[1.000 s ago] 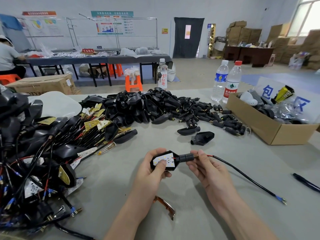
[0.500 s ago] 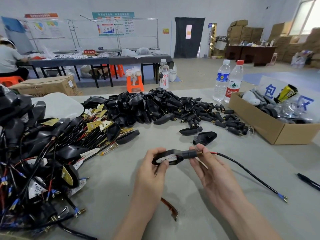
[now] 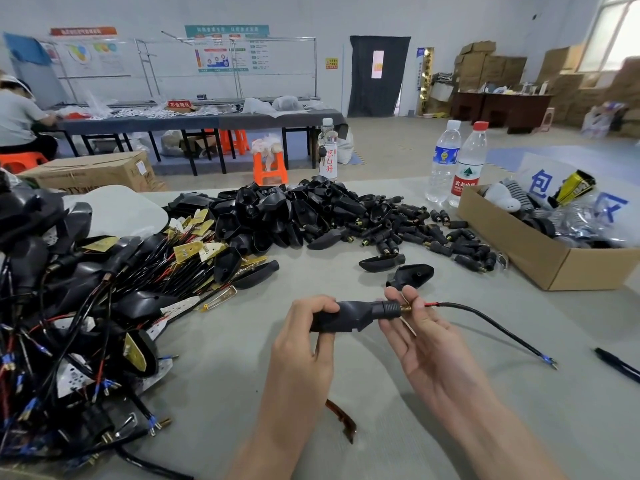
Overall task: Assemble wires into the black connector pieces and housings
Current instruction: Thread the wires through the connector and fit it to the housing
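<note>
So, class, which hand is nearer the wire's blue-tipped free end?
Right. The right hand holds the collar where the wire exits, the blue tip off to its right; the left hand grips the housing, farther left.

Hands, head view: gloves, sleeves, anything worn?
Left hand and right hand are both bare: no gloves, rings, watch or wristband to be seen. The forearms are uncovered down to the bottom edge of the picture, so no sleeve is in view. No cables, tape or markings on either one.
</note>
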Demonstrator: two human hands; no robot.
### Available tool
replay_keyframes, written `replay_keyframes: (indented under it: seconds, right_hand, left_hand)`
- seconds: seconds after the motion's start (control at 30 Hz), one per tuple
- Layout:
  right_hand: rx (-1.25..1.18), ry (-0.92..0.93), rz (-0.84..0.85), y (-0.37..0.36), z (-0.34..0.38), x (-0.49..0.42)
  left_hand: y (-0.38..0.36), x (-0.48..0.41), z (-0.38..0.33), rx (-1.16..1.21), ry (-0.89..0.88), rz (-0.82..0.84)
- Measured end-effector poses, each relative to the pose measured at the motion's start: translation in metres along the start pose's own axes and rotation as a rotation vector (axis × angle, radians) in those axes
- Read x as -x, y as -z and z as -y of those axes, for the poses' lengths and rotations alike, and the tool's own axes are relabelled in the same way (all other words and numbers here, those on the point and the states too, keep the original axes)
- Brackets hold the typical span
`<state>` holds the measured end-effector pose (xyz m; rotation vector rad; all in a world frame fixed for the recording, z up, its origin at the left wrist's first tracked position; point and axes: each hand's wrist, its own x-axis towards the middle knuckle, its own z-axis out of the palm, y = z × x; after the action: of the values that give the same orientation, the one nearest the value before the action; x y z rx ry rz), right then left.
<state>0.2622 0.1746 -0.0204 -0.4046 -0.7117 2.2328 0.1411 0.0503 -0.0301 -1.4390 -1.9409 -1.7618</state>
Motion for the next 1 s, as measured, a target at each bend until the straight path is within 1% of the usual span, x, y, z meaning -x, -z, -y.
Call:
replay_keyframes:
  seconds: [0.07, 0.1, 0.2, 0.27, 0.37, 0.47, 0.53, 0.67, 0.83, 1.0]
  right_hand:
    - [0.023, 0.014, 0.007, -0.001, 0.001, 0.002]
    - [0.052, 0.027, 0.016, -0.002, 0.002, 0.004]
    - [0.225, 0.124, 0.043, -0.008, 0.004, 0.008]
    - [0.338, 0.210, 0.044, -0.013, 0.003, 0.011]
    - [0.439, 0.310, -0.004, -0.016, 0.002, 0.012]
    - [0.487, 0.362, -0.058, -0.015, 0.004, 0.012]
    - [0.511, 0.356, -0.090, -0.014, 0.005, 0.012]
    - [0.545, 0.305, -0.122, -0.013, 0.004, 0.012]
    - [0.513, 0.237, -0.101, -0.010, 0.001, 0.011]
    - [0.490, 0.215, -0.075, -0.011, 0.000, 0.012]
  left_hand:
    - [0.000, 0.000, 0.000, 0.015, 0.040, 0.004]
    - [0.000, 0.000, 0.000, 0.042, 0.095, 0.008]
    - [-0.002, -0.002, -0.002, 0.243, 0.338, 0.055]
    - [-0.002, -0.003, -0.002, 0.378, 0.431, 0.056]
    - [0.001, -0.007, 0.000, 0.561, 0.551, 0.044]
    - [0.000, -0.010, 0.003, 0.661, 0.654, 0.085]
    - [-0.001, -0.009, 0.006, 0.696, 0.695, 0.097]
    - [-0.001, -0.010, 0.008, 0.675, 0.762, 0.083]
    - [-0.001, -0.012, 0.008, 0.660, 0.756, 0.028]
    - [-0.004, -0.011, 0.002, 0.671, 0.758, -0.027]
